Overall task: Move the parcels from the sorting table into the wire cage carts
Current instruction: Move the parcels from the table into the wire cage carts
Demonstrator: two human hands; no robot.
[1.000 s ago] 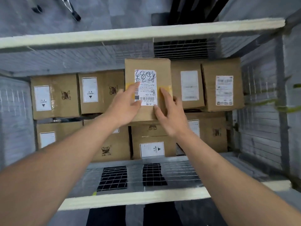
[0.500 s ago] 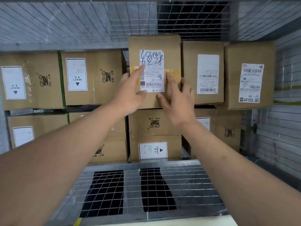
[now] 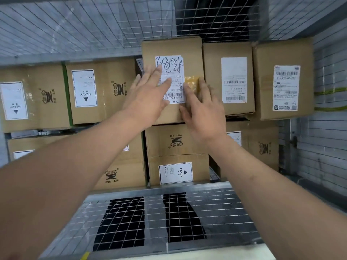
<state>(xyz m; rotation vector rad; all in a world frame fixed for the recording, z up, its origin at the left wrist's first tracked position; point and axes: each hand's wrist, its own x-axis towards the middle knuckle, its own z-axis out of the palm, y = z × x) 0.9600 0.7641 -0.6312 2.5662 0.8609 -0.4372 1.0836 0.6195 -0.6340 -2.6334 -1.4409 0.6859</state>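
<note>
A brown cardboard parcel (image 3: 171,46) with a white handwritten label lies in the upper row inside the wire cage cart (image 3: 112,34). My left hand (image 3: 150,96) lies flat on its left half, fingers straight over the label. My right hand (image 3: 201,109) lies flat on its right half, fingers straight beside a yellow tape patch. Neither hand curls round the parcel. The parcel sits between a box with a HEAVY label (image 3: 99,92) on the left and another labelled parcel (image 3: 229,79) on the right, atop a lower box (image 3: 176,154).
Several more cardboard boxes fill the cart in two layers, one at far left (image 3: 28,100) and one at far right (image 3: 283,81). The cart's near wire mesh panel (image 3: 159,218) lies below my forearms. Mesh walls close the back and right side (image 3: 326,128).
My view has come closer to the cart. The parcel has gone further back into the upper row, and both hands now lie flatter on its top face.
</note>
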